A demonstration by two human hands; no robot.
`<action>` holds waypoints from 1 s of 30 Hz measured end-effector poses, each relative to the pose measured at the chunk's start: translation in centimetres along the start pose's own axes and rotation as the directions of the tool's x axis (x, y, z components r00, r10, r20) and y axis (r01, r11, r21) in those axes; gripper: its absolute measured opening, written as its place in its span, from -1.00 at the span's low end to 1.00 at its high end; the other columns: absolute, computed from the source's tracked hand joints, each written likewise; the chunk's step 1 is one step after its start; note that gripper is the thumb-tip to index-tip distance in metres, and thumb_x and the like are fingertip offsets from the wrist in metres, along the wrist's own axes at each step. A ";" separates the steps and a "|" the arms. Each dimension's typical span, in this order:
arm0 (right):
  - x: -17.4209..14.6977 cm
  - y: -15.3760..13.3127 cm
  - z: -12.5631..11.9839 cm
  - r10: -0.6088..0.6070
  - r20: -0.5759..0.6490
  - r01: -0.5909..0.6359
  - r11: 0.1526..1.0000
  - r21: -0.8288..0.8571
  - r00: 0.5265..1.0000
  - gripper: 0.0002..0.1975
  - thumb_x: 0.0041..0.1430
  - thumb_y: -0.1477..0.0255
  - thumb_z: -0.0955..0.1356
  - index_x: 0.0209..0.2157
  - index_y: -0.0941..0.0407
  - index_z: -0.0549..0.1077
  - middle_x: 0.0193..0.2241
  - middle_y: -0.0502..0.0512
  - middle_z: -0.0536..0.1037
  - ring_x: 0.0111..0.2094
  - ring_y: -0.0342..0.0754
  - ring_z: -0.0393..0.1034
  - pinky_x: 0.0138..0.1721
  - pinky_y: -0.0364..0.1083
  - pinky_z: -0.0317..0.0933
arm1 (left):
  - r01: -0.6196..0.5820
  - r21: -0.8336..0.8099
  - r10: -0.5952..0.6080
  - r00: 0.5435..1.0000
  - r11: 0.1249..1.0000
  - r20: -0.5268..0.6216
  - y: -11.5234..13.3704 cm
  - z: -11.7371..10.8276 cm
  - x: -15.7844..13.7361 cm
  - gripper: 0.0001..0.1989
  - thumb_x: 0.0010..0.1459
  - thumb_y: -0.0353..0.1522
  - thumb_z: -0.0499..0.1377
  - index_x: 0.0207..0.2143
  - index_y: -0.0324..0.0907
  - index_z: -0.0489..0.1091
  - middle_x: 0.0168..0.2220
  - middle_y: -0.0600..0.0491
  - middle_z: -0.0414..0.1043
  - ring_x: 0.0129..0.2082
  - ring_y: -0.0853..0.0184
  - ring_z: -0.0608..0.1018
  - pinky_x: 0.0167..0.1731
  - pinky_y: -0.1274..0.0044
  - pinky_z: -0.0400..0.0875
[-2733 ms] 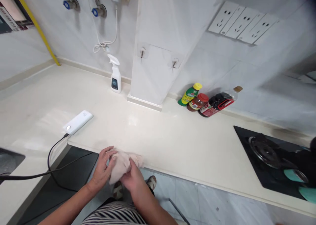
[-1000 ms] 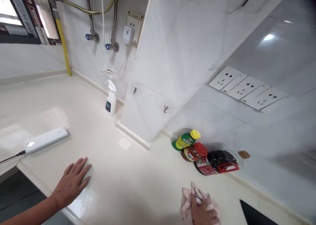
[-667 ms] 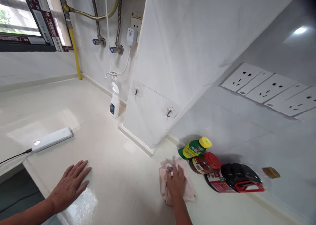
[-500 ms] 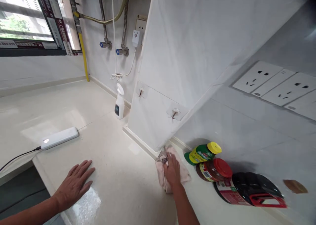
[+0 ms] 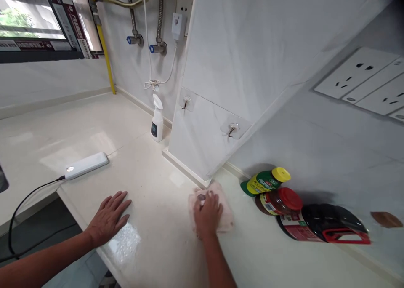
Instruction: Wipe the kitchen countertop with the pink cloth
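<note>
My right hand (image 5: 207, 214) presses a pale pink cloth (image 5: 225, 214) flat against the counter (image 5: 158, 220), its fingers bent over the bunched part. The cloth lies just in front of the base of the wall corner. My left hand (image 5: 109, 218) rests on the countertop near its front edge, fingers stretched out and holding nothing. Right of the cloth stand a green bottle with a yellow cap (image 5: 265, 182), a jar with a red lid (image 5: 279, 201) and a large dark bottle with a red handle (image 5: 325, 224).
A white spray bottle (image 5: 157, 118) stands by the wall behind the corner. A white power bank (image 5: 86, 165) with a black cable lies at left, near the counter's cut-out. Hooks (image 5: 232, 130) and a socket panel (image 5: 362, 84) are on the walls; valves (image 5: 158, 48) sit at the back.
My right hand has drawn the cloth left and away from the corner. The left hand stays spread on the counter. The whole view has shifted somewhat.
</note>
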State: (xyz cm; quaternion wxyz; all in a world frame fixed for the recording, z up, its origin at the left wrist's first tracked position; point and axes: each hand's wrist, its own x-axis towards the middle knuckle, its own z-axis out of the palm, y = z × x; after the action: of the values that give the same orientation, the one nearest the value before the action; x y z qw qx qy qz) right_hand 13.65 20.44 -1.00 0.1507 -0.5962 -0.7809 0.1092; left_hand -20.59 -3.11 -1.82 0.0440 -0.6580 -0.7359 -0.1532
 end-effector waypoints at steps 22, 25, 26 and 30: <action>-9.9 22.2 -11.9 0.440 -0.107 -0.450 0.887 -0.102 0.892 -0.38 0.29 0.15 0.14 0.31 0.04 0.32 0.33 0.43 0.23 0.38 0.44 0.00 0.16 0.59 0.00 | -0.009 0.089 0.002 0.996 0.996 0.087 -0.3 -0.3 0.7 -0.47 0.34 -0.08 -0.01 0.19 -0.12 0.45 0.35 -0.14 0.29 0.37 -0.01 0.28 0.28 0.13 0.16; -16.9 27.4 -13.5 0.671 -0.215 -0.696 0.716 -0.064 0.710 -0.28 0.26 -0.04 0.11 0.33 -0.03 0.30 0.32 0.51 0.22 0.35 0.58 0.01 0.06 0.67 0.00 | 0.000 0.105 -0.008 0.997 0.994 0.077 0.0 -0.3 0.8 -0.50 0.33 -0.11 0.00 0.18 -0.11 0.45 0.35 -0.14 0.30 0.37 0.02 0.28 0.29 0.14 0.15; -19.1 28.2 -13.3 0.744 -0.243 -0.772 0.635 -0.030 0.622 -0.19 0.21 -0.12 0.11 0.35 0.00 0.28 0.34 0.53 0.18 0.35 0.62 -0.02 0.08 0.68 -0.03 | -0.002 0.110 -0.006 0.997 0.994 0.075 0.1 -0.3 0.8 -0.51 0.33 -0.12 0.00 0.17 -0.11 0.45 0.35 -0.15 0.30 0.37 0.02 0.28 0.29 0.14 0.15; -24.3 26.7 -10.9 0.850 -0.264 -0.875 0.482 0.043 0.456 -0.06 0.16 -0.20 0.08 0.38 0.12 0.22 0.36 0.60 0.10 0.37 0.65 -0.10 0.13 0.68 -0.11 | -0.032 0.117 0.023 0.997 0.993 0.075 0.5 -0.5 0.9 -0.51 0.35 -0.17 -0.01 0.17 -0.18 0.46 0.34 -0.22 0.30 0.36 -0.05 0.29 0.27 0.10 0.16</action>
State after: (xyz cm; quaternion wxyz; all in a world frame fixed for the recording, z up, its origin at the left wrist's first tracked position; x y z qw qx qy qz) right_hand 47.56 3.98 -2.77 0.1416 -0.9244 -0.3498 0.0561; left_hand -20.29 -2.30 -1.06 0.0579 -0.6695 -0.7358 -0.0844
